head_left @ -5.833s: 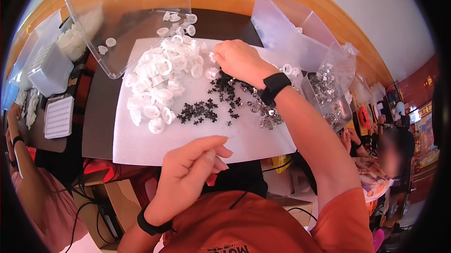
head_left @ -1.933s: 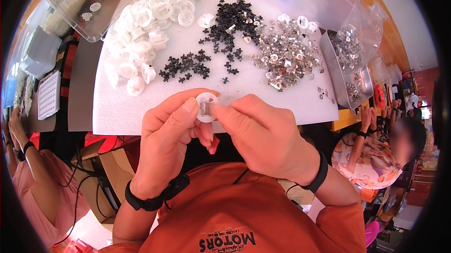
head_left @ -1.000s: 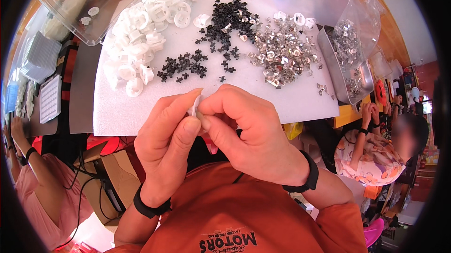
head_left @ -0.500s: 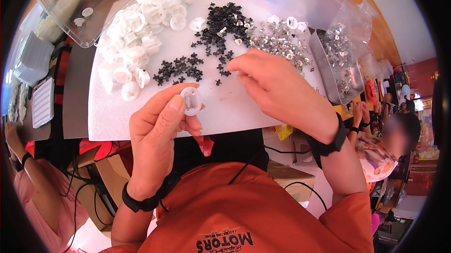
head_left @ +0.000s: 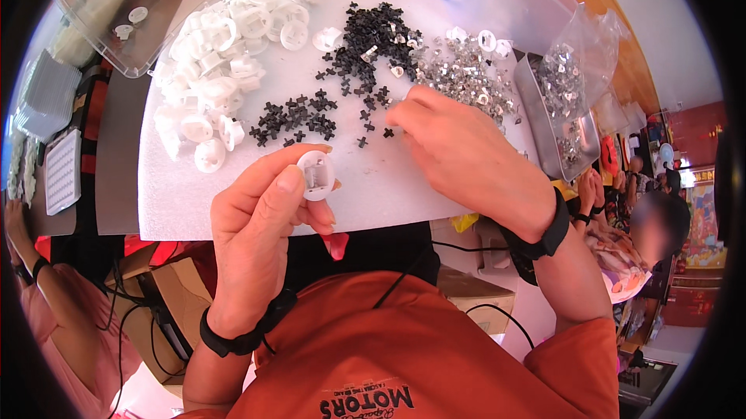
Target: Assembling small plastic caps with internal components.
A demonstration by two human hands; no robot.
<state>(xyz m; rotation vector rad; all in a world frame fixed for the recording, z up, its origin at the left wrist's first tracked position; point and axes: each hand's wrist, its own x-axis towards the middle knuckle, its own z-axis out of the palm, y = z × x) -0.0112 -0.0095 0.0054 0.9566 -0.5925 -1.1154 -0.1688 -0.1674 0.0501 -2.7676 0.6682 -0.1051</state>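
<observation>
My left hand [head_left: 260, 213] pinches a white round plastic part [head_left: 315, 176] between thumb and fingers, its hollow, slotted side facing up. Over the white foam board [head_left: 365, 186], my right hand [head_left: 458, 158] has its fingers curled together, and whatever they may hold is hidden. One small black cross-shaped piece [head_left: 388, 132] lies just left of these fingertips. Further off is a heap of such black pieces [head_left: 377, 34], with a smaller cluster [head_left: 295, 116] nearer to me. Small shiny metal parts [head_left: 466, 73] are piled beyond my right hand.
Many white plastic parts [head_left: 217, 54] are heaped at the board's left. A metal tray [head_left: 556, 127] of shiny parts stands at the right. A clear plastic bin [head_left: 116, 30] sits at the far left, near a white gridded tray [head_left: 62, 172]. Other people sit at both sides.
My right hand has moved slightly right, and a single black cross piece now shows beside its fingertips. The left hand keeps its grip on the white part. The view has shifted a little.
</observation>
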